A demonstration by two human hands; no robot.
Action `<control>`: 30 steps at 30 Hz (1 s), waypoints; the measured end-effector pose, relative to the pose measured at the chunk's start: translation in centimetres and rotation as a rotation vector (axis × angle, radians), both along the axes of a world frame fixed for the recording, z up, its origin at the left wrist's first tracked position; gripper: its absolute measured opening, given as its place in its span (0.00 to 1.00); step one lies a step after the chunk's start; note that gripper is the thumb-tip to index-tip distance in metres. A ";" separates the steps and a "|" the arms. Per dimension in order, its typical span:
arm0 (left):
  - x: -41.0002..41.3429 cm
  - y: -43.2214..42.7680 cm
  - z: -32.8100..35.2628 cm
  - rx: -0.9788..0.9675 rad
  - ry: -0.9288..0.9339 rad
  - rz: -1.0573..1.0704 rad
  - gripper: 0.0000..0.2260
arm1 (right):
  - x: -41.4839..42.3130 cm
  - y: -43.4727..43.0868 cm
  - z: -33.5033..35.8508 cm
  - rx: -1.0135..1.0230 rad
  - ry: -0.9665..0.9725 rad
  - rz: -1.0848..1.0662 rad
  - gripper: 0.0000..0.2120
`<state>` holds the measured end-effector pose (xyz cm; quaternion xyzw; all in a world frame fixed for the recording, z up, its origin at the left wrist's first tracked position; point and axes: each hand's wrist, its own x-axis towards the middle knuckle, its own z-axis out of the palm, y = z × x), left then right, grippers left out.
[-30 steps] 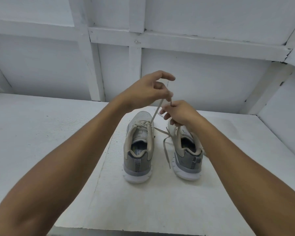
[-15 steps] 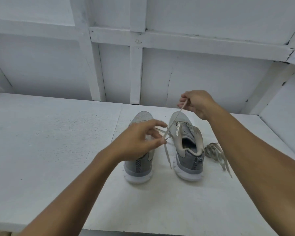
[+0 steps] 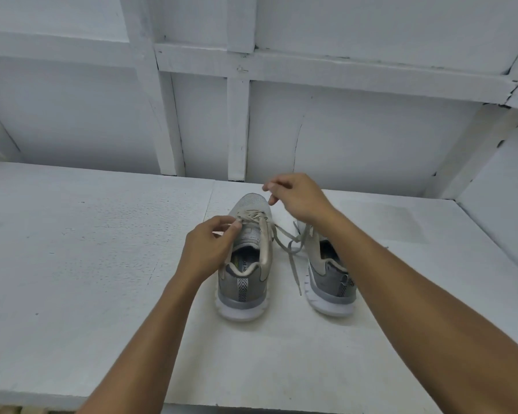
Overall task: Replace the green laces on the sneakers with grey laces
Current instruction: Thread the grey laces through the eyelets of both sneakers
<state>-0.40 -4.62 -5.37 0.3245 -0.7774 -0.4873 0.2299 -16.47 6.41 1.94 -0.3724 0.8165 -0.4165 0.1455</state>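
Note:
Two grey sneakers stand side by side on the white table, heels toward me. My left hand [image 3: 213,243] pinches the pale grey lace [image 3: 253,218] at the upper eyelets of the left sneaker [image 3: 245,282]. My right hand [image 3: 299,198] hovers over the toes of both shoes, thumb and forefinger closed on a lace end. Two loose lace strands [image 3: 290,249] cross and trail down between the shoes. The right sneaker [image 3: 329,282] is partly hidden under my right forearm.
The white table [image 3: 87,264] runs wide to the left and ends at a front edge near me. A white wall with wooden battens [image 3: 237,130] rises close behind the shoes. A slanted white panel [image 3: 506,189] closes off the right side.
My right hand dropped and shifted left toward the left sneaker's toe, slackening the lace. My left hand moved up onto the left sneaker's eyelets. My right forearm now covers the lace pile beside the right sneaker.

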 end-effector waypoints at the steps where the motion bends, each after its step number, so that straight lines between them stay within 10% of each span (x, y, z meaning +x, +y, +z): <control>1: -0.1 0.0 -0.1 -0.009 0.006 0.002 0.11 | 0.6 -0.3 -0.4 0.013 0.027 0.015 0.10; 30: -0.1 1.0 -1.8 0.206 0.132 0.121 0.13 | 5.3 -2.7 -4.9 0.113 0.320 0.074 0.05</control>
